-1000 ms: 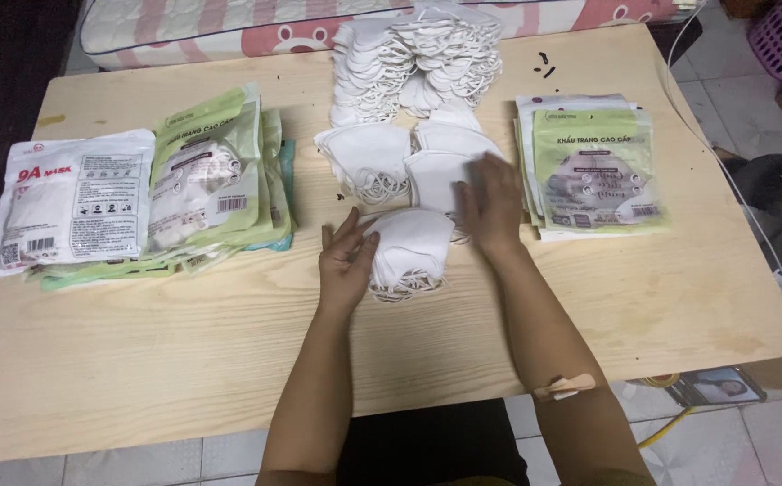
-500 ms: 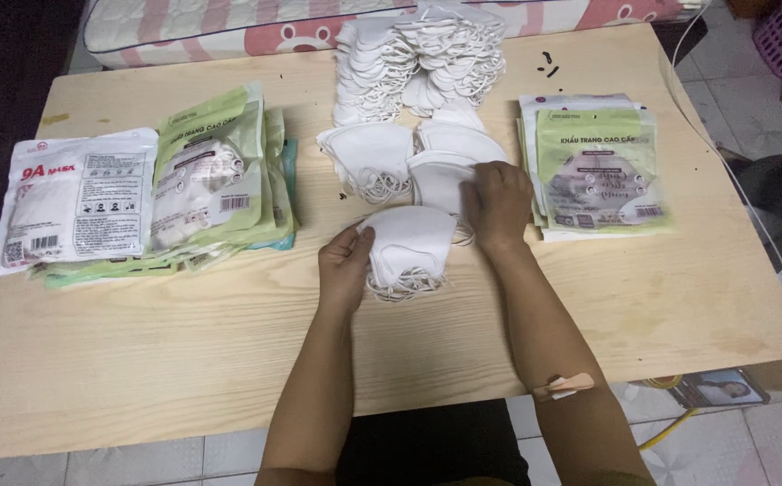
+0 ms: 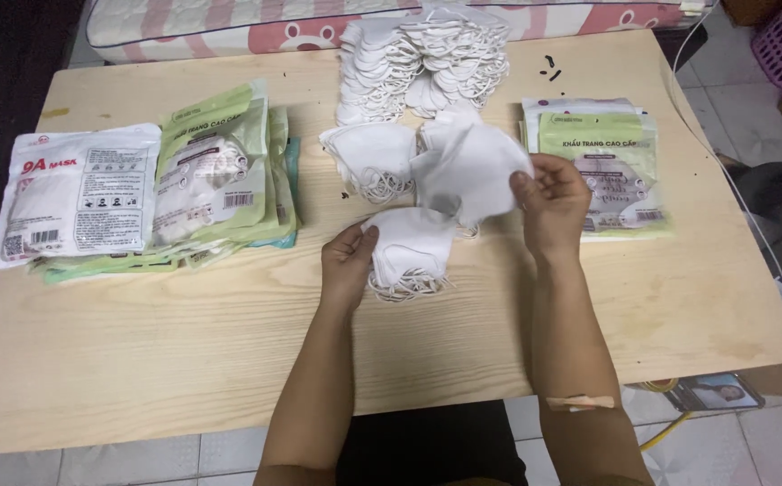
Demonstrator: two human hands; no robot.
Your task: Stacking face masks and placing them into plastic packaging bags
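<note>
Both bare forearms reach forward from the bottom edge, roughly parallel. The left hand (image 3: pixel 348 263) lies low, palm down, fingers curled in a loose grip. The right hand (image 3: pixel 553 202) is raised, thumb and fingers pinched together, with an adhesive plaster near its elbow.

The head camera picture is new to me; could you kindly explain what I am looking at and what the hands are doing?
The camera sits on a person's head and looks down at their own two bare arms over a wooden table. The right hand lifts a white face mask off the table. The left hand rests on a small stack of masks. Behind lie a big heap of loose masks and another small stack. Filled green and white packets lie to the left, flat green packets to the right.
</note>
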